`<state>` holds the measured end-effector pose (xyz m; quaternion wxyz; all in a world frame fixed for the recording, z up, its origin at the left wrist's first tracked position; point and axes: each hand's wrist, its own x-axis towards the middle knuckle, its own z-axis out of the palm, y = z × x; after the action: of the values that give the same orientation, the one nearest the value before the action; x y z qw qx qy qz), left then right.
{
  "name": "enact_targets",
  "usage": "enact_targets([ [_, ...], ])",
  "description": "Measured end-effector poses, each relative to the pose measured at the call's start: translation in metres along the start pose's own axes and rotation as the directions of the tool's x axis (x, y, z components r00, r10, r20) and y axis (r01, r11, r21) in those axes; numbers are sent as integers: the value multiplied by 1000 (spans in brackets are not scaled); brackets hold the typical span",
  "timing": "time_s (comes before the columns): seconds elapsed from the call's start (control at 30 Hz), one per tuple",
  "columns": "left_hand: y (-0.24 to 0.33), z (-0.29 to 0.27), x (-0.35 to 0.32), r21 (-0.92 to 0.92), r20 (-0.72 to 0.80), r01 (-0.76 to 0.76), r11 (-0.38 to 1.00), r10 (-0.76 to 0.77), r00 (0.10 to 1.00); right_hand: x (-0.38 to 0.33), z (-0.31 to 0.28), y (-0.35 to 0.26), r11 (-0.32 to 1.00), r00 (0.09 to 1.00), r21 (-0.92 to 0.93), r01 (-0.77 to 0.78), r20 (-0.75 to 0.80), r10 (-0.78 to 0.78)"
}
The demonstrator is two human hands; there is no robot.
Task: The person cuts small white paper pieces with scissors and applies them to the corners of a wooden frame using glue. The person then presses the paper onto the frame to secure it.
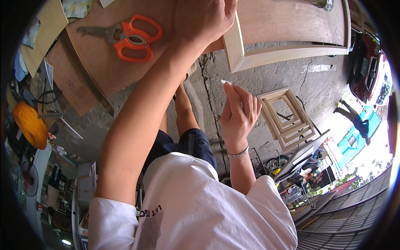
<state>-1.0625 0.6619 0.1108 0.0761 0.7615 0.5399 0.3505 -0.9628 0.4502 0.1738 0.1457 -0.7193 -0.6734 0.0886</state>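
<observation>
Shears with orange handles (125,43) are lying on a brown board (100,62), the left hand (207,18) is showing just right of them, its grip too hidden for me to tell, and farther right of them the right hand (240,113) is pinching a small white scrap (225,82) between thumb and finger.

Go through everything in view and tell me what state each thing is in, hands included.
Left hand: partly cut off by the top edge; grip can't be told.
Right hand: closed, pinching a small white piece.
Orange-handled shears: lying on the brown board, not held.
Wristband: worn on the right wrist.
Wooden frames: stacked together, slightly offset.
Floor: cracked.
</observation>
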Motion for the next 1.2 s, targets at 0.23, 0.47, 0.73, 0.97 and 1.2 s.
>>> enact_targets([
  [0.23, 2, 1, 0, -6, 10, 13, 1000, -13, 1000, 25, -6, 17, 999, 986, -9, -40, -160, 38],
  [0.47, 4, -5, 1, 16, 21, 0, 1000, 0, 1000, 43, 12, 28, 997, 983, -63, -45, -182, 33],
  [0.73, 2, -4, 0, 17, 19, 9, 1000, -9, 1000, 8, 9, 3, 999, 996, 5, -36, -85, 36],
  [0.97, 1, 1, 1, -16, 2, 8, 1000, -8, 1000, -11, -9, -4, 983, 993, 135, -121, 14, 120],
  [1.2, -3, 4, 5, -102, -12, -87, 991, 86, 996, -26, 4, 38, 232, 715, 773, -590, 367, 595],
])
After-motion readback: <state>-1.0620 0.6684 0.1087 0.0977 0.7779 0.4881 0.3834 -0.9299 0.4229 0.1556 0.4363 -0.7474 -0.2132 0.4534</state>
